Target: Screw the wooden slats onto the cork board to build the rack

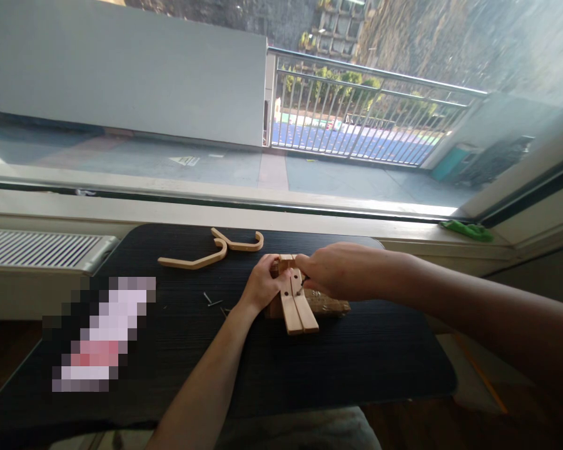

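Note:
On a black table (178, 350) lies a small assembly of pale wooden slats (299, 309) over a darker wooden block (331, 305). My left hand (261, 286) is closed on the left side of the slats and holds them down. My right hand (331, 270) is pinched over the top of the slats, its fingertips at a small hole; what they hold is too small to name. Two curved wooden pieces (216, 249) lie apart from the hands, toward the far edge.
A few loose screws (212, 301) lie left of my left hand. A blurred flat item (104, 332) rests on the table's left part. A radiator grille (37, 249) and a window sill run behind; a green cloth (469, 230) lies on the sill.

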A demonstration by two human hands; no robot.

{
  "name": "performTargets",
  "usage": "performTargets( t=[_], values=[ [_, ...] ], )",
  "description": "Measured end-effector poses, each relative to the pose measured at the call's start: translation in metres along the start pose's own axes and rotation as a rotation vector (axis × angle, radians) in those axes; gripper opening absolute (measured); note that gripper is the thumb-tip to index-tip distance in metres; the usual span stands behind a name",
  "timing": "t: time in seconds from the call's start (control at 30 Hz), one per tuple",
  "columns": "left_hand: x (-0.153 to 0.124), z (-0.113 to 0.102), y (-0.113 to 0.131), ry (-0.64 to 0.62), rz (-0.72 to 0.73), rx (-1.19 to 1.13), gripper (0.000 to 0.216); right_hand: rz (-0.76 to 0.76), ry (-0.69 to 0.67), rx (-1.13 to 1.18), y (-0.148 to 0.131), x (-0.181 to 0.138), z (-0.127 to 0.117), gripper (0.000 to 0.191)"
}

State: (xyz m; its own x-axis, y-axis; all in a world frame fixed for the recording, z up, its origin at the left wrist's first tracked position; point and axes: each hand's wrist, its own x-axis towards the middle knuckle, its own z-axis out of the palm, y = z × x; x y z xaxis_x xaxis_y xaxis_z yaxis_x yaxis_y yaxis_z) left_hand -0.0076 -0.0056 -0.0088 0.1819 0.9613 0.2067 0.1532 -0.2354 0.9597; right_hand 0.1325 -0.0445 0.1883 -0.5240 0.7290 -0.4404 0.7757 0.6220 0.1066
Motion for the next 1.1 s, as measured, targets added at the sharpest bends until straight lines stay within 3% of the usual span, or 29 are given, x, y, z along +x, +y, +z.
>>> performTargets(
  t=[0.13,0.57,1.1],
  values=[
    [0.000,0.000,0.000,0.004,0.007,0.006,0.018,-0.017,-0.045,-0.049,0.000,0.005,0.002,0.019],
    [0.000,-0.001,0.002,0.000,0.011,-0.036,0.017,-0.025,0.007,-0.082,0.000,0.011,0.008,0.022],
    [0.001,0.000,-0.001,0.010,0.019,-0.010,0.016,0.079,0.027,-0.119,-0.002,0.015,0.013,0.029]
  ],
)
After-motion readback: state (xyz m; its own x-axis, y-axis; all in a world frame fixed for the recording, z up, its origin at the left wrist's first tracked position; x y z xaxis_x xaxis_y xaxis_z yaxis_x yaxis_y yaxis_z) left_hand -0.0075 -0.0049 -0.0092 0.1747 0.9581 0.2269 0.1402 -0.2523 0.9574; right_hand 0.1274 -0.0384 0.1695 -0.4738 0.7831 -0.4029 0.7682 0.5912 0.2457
